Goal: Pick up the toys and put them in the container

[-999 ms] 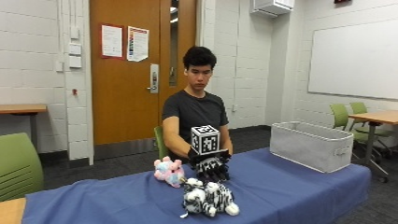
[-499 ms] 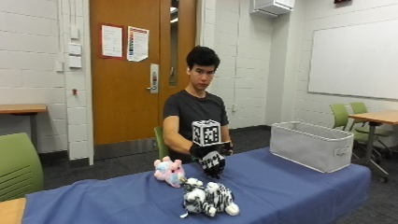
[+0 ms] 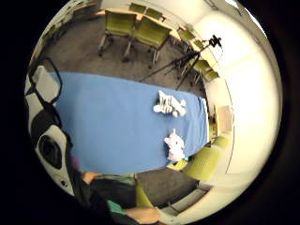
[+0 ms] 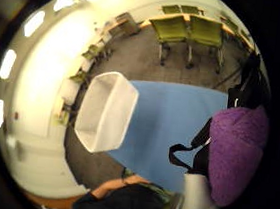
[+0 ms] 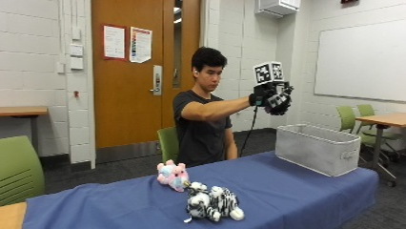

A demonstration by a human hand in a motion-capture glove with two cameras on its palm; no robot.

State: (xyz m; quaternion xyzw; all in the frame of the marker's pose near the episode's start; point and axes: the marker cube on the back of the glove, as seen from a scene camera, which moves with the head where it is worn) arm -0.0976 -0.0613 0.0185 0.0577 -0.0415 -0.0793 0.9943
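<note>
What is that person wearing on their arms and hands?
The right hand wears a black glove with small white patches on it. In the palm views, black straps and white plastic pieces show at the glove's edge. The forearm behind it is bare, below the short sleeve of a dark T-shirt. The other hand is hidden in the outside view.

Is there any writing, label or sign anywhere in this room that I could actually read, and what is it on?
No text is readable in any view.
Two sheets of paper on the door: printed, but too blurred to read.
Whiteboard: no writing shows on it.
Container, pink toy, zebra toy: no label shows.
</note>
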